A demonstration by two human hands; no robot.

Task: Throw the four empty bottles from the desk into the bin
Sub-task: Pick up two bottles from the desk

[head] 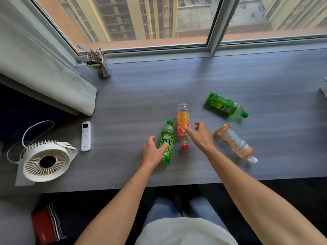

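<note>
1. Nearest the camera: two bare forearms reaching forward over the near edge of the grey table (177, 82).
2. Left hand (153, 152): fingers spread, unclenched, fingertips touching the side of the small green bottle (167, 142); not closed around it.
3. Right hand (200, 136): fingers spread, released, at the label of the orange bottle with the red cap (183, 124); grasping nothing.
4. All four bottles lying on their sides on the table: the two above side by side at centre; large green bottle (225, 105) farther right; orange-and-clear bottle (236, 141) near right.
5. Left side of table: white fan (46, 161), white remote (86, 136), pen holder (100, 64) at the window.
</note>
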